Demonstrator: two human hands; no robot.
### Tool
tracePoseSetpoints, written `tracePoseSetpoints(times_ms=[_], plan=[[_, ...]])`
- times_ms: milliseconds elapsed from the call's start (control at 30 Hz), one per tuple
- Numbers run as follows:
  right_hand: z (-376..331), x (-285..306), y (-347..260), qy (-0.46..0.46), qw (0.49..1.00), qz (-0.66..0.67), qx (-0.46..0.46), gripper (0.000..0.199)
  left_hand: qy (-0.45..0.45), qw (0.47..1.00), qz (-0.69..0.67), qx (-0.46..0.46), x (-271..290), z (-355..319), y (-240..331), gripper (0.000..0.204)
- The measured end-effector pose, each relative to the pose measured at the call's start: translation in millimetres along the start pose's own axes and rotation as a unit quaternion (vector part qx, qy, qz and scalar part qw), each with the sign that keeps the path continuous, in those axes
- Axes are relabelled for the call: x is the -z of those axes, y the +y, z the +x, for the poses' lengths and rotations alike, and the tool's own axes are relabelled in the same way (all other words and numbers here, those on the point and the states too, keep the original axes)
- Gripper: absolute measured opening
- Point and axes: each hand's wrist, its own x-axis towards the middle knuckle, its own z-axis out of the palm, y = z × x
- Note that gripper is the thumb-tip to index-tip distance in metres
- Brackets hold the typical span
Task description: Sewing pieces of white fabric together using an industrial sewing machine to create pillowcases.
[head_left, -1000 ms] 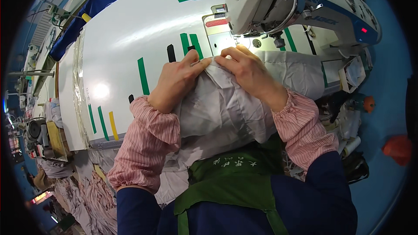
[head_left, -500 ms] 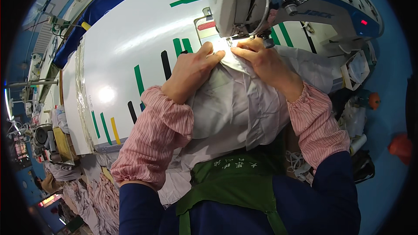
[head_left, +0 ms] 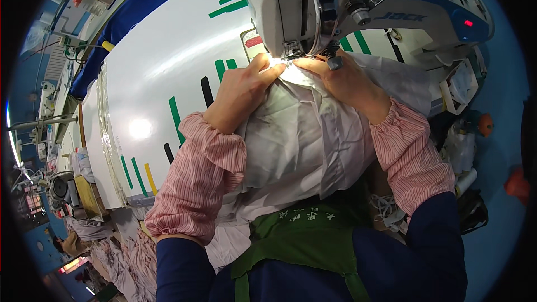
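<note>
Pale grey-white woven fabric (head_left: pixel 305 142) is gripped by both hands, its far edge lying in the bright light beneath the sewing machine's head. The left hand (head_left: pixel 241 90) is curled, thumb and forefinger pinching that edge just left of the lit spot. The right hand (head_left: pixel 351 85) holds the cloth on the other side, tucked close under the machine head, where some of its fingertips are hidden. From the hands the fabric falls in loose folds over the front of the worktop toward the wearer's body, with a flatter stretch reaching out to the right.

Gathered pink-striped cloth sleeve covers (head_left: pixel 196 176) sit on both forearms, over a dark navy top (head_left: pixel 417 254) and a deep green bib apron (head_left: pixel 305 246). Above the hands stands the bulky white sewing machine (head_left: pixel 274 14), a blue band along its arm. Leftward spreads the glossy white worktop (head_left: pixel 140 89), marked with short green tape strips (head_left: pixel 175 117), black ones (head_left: pixel 207 91) and a yellow one (head_left: pixel 150 178). Right of the cloth is a small open white box (head_left: pixel 462 86); farther out, an orange-red bundle (head_left: pixel 517 184) lies near the rim. Rumpled pinkish-grey cloth (head_left: pixel 131 263) is heaped at lower left.
</note>
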Motion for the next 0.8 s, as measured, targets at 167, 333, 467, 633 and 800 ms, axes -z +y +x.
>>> tracePoseSetpoints(times_ms=[167, 333, 467, 633, 800], plan=[[5.6, -3.5, 3.3, 0.036, 0.999, 0.017, 0.033, 0.023, 0.018, 1.0, 0.001, 0.005, -0.1, 1.9, -1.4, 0.03], [9.8, -6.9, 12.2, 0.022, 0.999, -0.009, 0.04, 0.026, 0.026, 0.999, -0.001, 0.023, -1.6, 6.9, -5.1, 0.024], [10.0, -11.3, 18.5, -0.01, 1.0, 0.009, 0.003, 0.025, 0.026, 0.999, -0.017, 0.034, -3.6, 7.9, -6.6, 0.022], [10.8, 1.5, 5.6, 0.014, 1.0, -0.013, 0.02, 0.024, 0.057, 0.998, -0.019, 0.023, -4.1, 6.8, -2.4, 0.022], [-18.7, 15.5, -66.0, 0.088, 0.988, 0.02, -0.126, 0.038, 0.055, 0.998, -0.025, 0.033, -1.5, -11.2, 19.2, 0.019]])
